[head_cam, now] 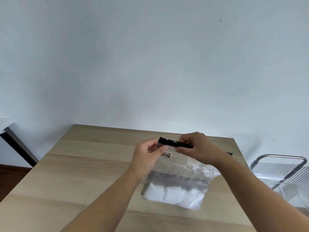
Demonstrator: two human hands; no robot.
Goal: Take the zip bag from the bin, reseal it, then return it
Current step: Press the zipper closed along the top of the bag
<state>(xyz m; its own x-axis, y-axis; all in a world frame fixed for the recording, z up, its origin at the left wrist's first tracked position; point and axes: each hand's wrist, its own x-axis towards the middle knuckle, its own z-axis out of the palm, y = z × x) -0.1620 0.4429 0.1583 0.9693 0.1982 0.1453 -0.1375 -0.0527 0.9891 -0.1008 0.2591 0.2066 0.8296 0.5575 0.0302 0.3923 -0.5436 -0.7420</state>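
Both hands pinching the bag's black seal strip above the tabletop

Nearest, the zip bag [177,178] hangs clear of the tabletop [83,173], white pads bunched at its bottom; higher up, the left hand [148,154] grips the strip's left end between thumb and fingers, and the right hand [195,148] clamps the strip [175,142] farther along, both closed on it; the strip's long axis runs left to right between them, tilted slightly down toward the right, so I'd judge the sealing press must travel along that line, the right hand sitting nearer the unsqueezed stretch; whether the seal is shut I cannot tell; beyond the table edge to the right stands a wire bin [284,171], likely where it returns
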